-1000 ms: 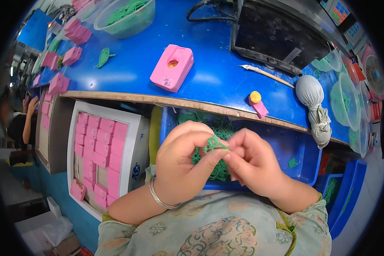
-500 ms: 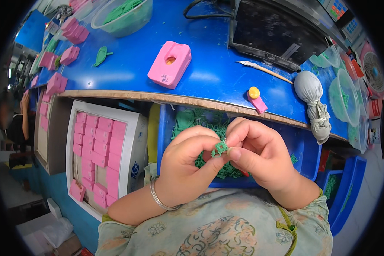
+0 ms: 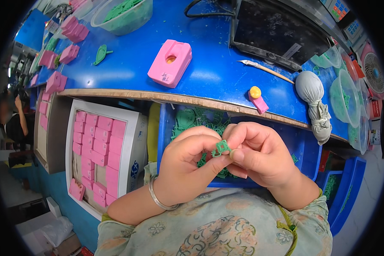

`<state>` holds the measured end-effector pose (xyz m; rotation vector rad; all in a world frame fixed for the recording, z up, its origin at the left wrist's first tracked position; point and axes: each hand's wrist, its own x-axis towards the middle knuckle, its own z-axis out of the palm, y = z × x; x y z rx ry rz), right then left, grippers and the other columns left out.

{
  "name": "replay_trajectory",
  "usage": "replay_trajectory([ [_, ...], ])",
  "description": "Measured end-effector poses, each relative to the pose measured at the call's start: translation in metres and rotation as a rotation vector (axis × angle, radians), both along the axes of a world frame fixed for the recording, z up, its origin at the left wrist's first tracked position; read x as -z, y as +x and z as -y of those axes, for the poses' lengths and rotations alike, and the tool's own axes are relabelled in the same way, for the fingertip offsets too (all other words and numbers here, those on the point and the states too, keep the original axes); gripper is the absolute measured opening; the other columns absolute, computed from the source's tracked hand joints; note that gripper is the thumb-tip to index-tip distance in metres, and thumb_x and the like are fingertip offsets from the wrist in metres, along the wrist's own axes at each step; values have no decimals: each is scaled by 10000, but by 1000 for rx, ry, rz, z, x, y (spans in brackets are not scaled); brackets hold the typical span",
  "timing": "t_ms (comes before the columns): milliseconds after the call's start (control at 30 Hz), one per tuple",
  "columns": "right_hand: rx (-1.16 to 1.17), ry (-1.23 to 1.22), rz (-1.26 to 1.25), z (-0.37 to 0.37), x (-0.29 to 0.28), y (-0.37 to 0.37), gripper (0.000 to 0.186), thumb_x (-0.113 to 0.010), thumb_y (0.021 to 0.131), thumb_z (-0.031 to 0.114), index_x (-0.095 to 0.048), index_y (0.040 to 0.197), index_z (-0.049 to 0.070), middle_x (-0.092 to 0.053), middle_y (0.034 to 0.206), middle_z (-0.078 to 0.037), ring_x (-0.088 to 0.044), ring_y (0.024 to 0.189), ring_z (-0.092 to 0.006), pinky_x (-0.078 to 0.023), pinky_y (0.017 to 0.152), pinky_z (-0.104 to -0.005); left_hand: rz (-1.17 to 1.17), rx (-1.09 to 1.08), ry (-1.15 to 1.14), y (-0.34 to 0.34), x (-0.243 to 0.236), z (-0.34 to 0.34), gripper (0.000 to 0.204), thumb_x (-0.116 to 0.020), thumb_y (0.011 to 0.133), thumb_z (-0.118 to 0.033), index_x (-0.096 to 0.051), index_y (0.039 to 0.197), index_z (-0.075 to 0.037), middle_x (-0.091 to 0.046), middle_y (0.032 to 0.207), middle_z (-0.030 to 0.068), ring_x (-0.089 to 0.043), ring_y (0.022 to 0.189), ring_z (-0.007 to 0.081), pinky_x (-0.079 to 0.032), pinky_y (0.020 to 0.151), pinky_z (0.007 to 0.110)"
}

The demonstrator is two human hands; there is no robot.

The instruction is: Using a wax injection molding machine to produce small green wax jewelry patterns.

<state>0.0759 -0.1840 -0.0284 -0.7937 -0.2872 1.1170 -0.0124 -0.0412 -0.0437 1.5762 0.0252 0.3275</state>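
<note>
A small green openwork wax pattern is pinched between my two hands above a blue drawer. The thumb and forefinger of my left hand grip its lower left side. On its right side, my right hand presses it with thumb and fingertips, which hide part of it. Below both hands, a heap of green wax pieces lies in the blue drawer.
On the blue bench lie a pink rubber mould, a pointed wooden-handled tool, a pink piece with a yellow knob and a grey cloth pouch. Pink moulds fill a white-framed tray at left. A dark screen stands behind.
My right fingers have shifted slightly on the wax pattern, and a lower right fingertip now shows beneath it. The pattern has turned a little. At far left, another person's arm has moved.
</note>
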Motion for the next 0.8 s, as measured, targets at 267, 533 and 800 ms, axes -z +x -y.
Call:
replay_trajectory([
  [267, -11, 24, -47, 1, 1, 1, 93, -559, 870, 47, -573, 954, 8, -530, 723, -13, -456, 569, -64, -355, 493, -192, -27, 18, -53, 0, -1, 0, 117, -678, 774, -54, -606, 860, -22, -561, 811, 42, -484, 661, 92, -390, 566, 219],
  [533, 7, 14, -26, -1, 1, 1, 75, -573, 866, 58, -576, 925, 12, -532, 705, -10, -447, 545, -57, -346, 478, -187, -2, 33, -58, 1, 0, 0, 123, -682, 770, -49, -604, 862, -22, -565, 818, 44, -488, 665, 93, -394, 566, 219],
  [800, 23, 2, -15, 0, 2, 0, 58, -577, 863, 57, -561, 893, 11, -504, 687, 27, -406, 545, -14, -295, 470, -174, -122, 99, -50, -2, -7, -1, 142, -627, 767, 76, -571, 874, 1, -532, 932, 74, -527, 815, 119, -441, 711, 228],
])
